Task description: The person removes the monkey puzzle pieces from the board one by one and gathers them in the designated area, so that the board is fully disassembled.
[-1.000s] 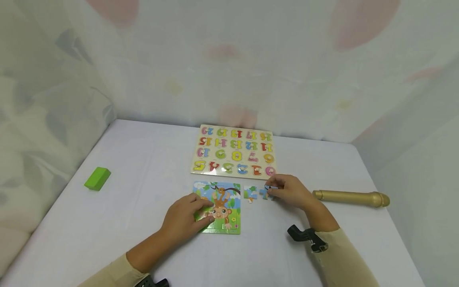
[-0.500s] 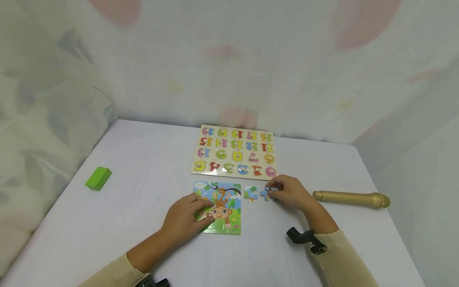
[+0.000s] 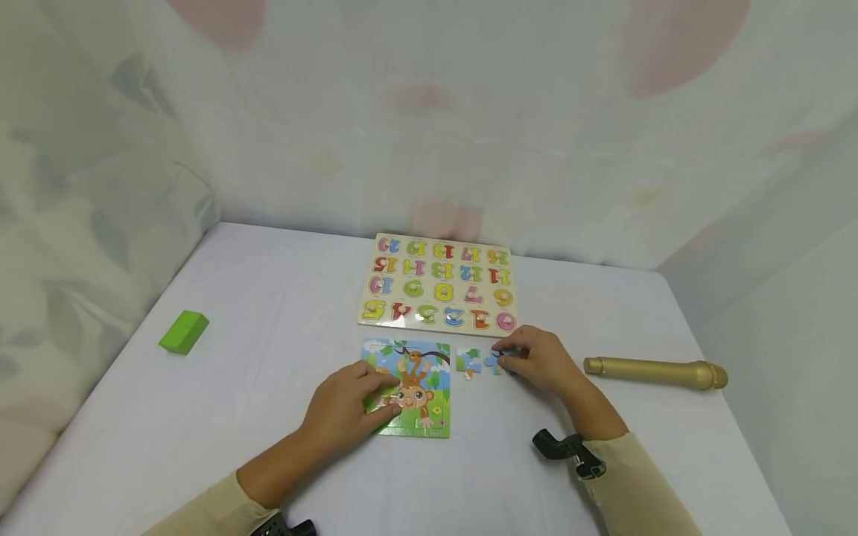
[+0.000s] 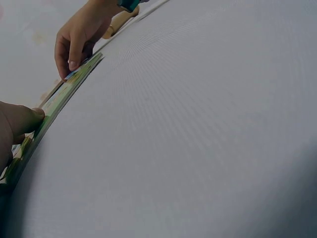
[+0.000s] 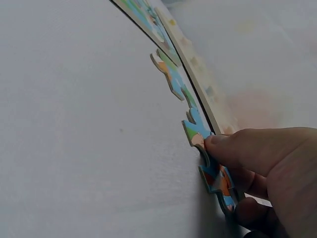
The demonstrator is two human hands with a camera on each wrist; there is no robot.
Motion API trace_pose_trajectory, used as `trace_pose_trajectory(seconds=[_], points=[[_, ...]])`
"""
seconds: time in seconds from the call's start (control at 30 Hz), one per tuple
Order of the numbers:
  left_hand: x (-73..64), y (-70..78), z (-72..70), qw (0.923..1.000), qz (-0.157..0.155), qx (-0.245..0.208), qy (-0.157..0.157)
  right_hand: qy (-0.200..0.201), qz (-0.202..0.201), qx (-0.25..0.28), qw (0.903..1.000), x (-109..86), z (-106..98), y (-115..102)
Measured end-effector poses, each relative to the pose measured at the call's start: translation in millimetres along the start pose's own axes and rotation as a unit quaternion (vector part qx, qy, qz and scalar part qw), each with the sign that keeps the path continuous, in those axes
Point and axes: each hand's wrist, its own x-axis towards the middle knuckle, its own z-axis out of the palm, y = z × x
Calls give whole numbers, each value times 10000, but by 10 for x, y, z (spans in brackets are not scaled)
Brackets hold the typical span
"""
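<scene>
A square monkey jigsaw puzzle lies in front of the person, its left part covered by the left hand, whose fingers and thumb rest spread on it. To its right, a loose jigsaw piece lies flat on the table. Farther right, the thumb and fingertips of the right hand pinch a blue jigsaw piece, mostly hidden under them. The right wrist view shows the thumb on this piece, with another jigsaw piece under the fingers, close to the table.
Behind the jigsaw puzzle lies a wooden number board with colourful numerals. A green block sits at the left of the white table. A gold microphone-shaped object lies to the right of the right hand. Patterned cloth hangs behind.
The right hand and forearm have shifted slightly left, and the fingers have moved a little over the jigsaw piece. The left hand stays in place on the puzzle.
</scene>
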Motion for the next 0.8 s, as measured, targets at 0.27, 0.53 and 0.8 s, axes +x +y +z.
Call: trace_pose_trajectory(seconds=[0.27, 0.53, 0.8], points=[[-5, 7, 4, 10000, 5, 73, -15, 142, -20, -238, 9996, -29, 34, -21], [-23, 6, -30, 9997, 110, -182, 155, 316, -264, -136, 9991, -23, 38, -12], [-19, 82, -40, 9990, -5, -335, 279, 501, -151, 423, 9977, -52, 20, -13]])
